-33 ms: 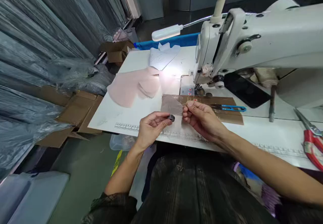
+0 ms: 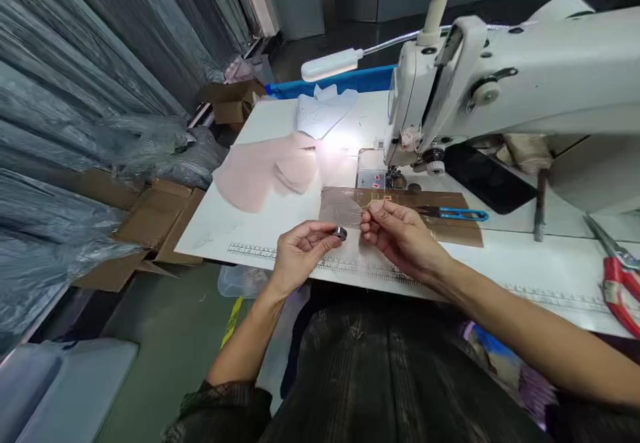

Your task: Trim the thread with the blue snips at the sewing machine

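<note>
Resting between the thumb and fingertips of the left hand point(image 2: 300, 254), a small, round, shiny dark-metal part point(image 2: 340, 233), probably a bobbin or its case, is held above the near side of a white sewing table point(image 2: 210, 233). The fingertips of the right hand point(image 2: 405, 238), just to the right and apart from the part, are pinched together; whether anything thin, such as a thread, is gripped there cannot be told. The work is judged to be partway along: the metal part has been taken up, but it is not yet set down or fitted anywhere. It is held apart from the large white sewing machine point(image 2: 555, 73) at the far right. On the far side of the right hand, a flat brown strip point(image 2: 455, 235) is laid in front of the metal presser foot point(image 2: 395, 178), with a slender blue-handled thread snip point(image 2: 463, 214) placed on it. Toward the far left, thin pale-pink fabric pieces point(image 2: 245, 173) are spread flat, touched by neither hand.
</note>
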A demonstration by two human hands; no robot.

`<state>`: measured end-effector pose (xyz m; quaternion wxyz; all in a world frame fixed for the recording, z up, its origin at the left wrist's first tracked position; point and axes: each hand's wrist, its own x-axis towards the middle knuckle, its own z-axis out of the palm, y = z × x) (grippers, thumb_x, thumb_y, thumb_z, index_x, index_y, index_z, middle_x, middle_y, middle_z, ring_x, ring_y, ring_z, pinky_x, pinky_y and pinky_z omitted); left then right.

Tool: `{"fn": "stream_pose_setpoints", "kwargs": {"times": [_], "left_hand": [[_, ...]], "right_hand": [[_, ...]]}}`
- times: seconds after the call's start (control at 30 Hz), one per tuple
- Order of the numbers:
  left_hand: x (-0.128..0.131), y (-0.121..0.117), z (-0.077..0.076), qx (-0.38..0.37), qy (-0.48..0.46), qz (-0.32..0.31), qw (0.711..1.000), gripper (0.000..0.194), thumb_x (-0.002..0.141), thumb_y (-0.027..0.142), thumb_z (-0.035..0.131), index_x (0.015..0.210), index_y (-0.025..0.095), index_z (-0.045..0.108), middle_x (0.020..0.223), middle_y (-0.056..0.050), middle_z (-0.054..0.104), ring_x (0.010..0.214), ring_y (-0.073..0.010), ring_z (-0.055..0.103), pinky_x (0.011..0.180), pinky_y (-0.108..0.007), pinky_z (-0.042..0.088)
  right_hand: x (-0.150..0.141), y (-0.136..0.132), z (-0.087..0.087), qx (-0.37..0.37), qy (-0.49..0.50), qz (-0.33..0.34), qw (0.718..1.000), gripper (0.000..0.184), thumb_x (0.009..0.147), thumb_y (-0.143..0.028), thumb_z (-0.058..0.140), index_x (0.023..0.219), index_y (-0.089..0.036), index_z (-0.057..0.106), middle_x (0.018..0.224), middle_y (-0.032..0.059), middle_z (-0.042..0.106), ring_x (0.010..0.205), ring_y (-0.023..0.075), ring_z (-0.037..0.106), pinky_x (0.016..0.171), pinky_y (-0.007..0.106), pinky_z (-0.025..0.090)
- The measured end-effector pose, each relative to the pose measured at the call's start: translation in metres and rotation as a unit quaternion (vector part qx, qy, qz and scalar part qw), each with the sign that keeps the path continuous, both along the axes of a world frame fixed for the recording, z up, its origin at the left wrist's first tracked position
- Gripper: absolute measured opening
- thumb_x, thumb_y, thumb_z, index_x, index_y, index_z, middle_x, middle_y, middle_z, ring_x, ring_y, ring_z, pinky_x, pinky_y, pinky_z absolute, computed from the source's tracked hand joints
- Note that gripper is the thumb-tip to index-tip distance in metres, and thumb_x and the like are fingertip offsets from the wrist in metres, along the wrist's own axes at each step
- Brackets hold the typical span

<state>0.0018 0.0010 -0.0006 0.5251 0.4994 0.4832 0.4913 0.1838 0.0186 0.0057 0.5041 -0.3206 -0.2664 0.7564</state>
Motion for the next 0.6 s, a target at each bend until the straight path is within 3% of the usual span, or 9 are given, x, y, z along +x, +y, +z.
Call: {"fn": "stream_pose_setpoints", "kwargs": {"times": [0.17, 0.27, 0.33, 0.4, 0.47, 0.53, 0.6], "left_hand": [[-0.01, -0.006, 0.002, 0.02, 0.037, 0.018, 0.999, 0.027, 0.065, 0.03, 0.085, 0.083, 0.015, 0.073, 0.088, -0.006, 0.074, 0.081, -0.0169, 0.072, 0.078, -0.027, 0.061], [-0.047, -0.029, -0.004, 0.003, 0.067, 0.103, 0.992, 0.027, 0.065, 0.03, 0.085, 0.084, 0.015, 0.072, 0.081, -0.004, 0.073, 0.073, -0.0153, 0.071, 0.078, -0.028, 0.062], [-0.08, -0.052, -0.021, -0.01, 0.028, 0.261, 0.965, 0.032, 0.063, 0.03, 0.086, 0.087, 0.015, 0.07, 0.078, -0.002, 0.071, 0.07, -0.0141, 0.07, 0.078, -0.027, 0.062], [-0.107, -0.077, -0.05, -0.054, -0.033, 0.44, 0.896, 0.028, 0.068, 0.026, 0.083, 0.088, 0.015, 0.066, 0.083, -0.002, 0.07, 0.079, -0.0129, 0.07, 0.086, -0.026, 0.06], [-0.118, -0.094, -0.087, -0.155, -0.057, 0.539, 0.826, 0.015, 0.077, 0.019, 0.074, 0.081, 0.016, 0.061, 0.084, -0.001, 0.067, 0.089, -0.0107, 0.068, 0.09, -0.021, 0.057], [-0.11, -0.097, -0.122, -0.222, -0.057, 0.517, 0.825, 0.015, 0.081, 0.012, 0.067, 0.071, 0.016, 0.056, 0.077, -0.002, 0.063, 0.088, -0.0137, 0.068, 0.085, -0.022, 0.058], [-0.087, -0.085, -0.148, -0.259, -0.053, 0.451, 0.853, 0.018, 0.084, 0.012, 0.064, 0.069, 0.016, 0.056, 0.076, -0.003, 0.061, 0.086, -0.0161, 0.067, 0.079, -0.024, 0.059]], "right_hand": [[0.012, 0.002, -0.001, 0.044, -0.147, -0.023, 0.988, 0.037, 0.073, -0.045, 0.079, 0.091, -0.018, 0.061, 0.095, 0.004, 0.065, 0.078, 0.0139, 0.065, 0.066, 0.026, 0.054], [0.042, 0.002, -0.004, 0.15, -0.317, -0.074, 0.934, 0.031, 0.081, -0.044, 0.071, 0.097, -0.019, 0.061, 0.086, 0.0047, 0.064, 0.078, 0.0181, 0.065, 0.067, 0.032, 0.055], [0.067, 0.0, -0.007, 0.257, -0.424, -0.118, 0.86, 0.022, 0.087, -0.038, 0.063, 0.098, -0.019, 0.061, 0.085, 0.0056, 0.063, 0.075, 0.0192, 0.064, 0.064, 0.034, 0.054], [0.091, -0.003, -0.01, 0.369, -0.535, -0.182, 0.738, 0.014, 0.089, -0.03, 0.059, 0.099, -0.021, 0.061, 0.097, 0.0082, 0.06, 0.084, 0.0216, 0.062, 0.07, 0.037, 0.054], [0.11, -0.007, -0.013, 0.426, -0.606, -0.217, 0.636, 0.011, 0.09, -0.024, 0.056, 0.1, -0.021, 0.061, 0.099, 0.0097, 0.059, 0.093, 0.0248, 0.06, 0.076, 0.04, 0.052], [0.12, -0.011, -0.017, 0.45, -0.643, -0.222, 0.578, 0.012, 0.09, -0.021, 0.054, 0.1, -0.019, 0.061, 0.098, 0.0108, 0.059, 0.095, 0.0256, 0.059, 0.078, 0.041, 0.052], [0.124, -0.013, -0.022, 0.465, -0.663, -0.204, 0.55, 0.014, 0.09, -0.018, 0.053, 0.102, -0.017, 0.06, 0.101, 0.0123, 0.056, 0.095, 0.0243, 0.059, 0.076, 0.039, 0.052]]}}
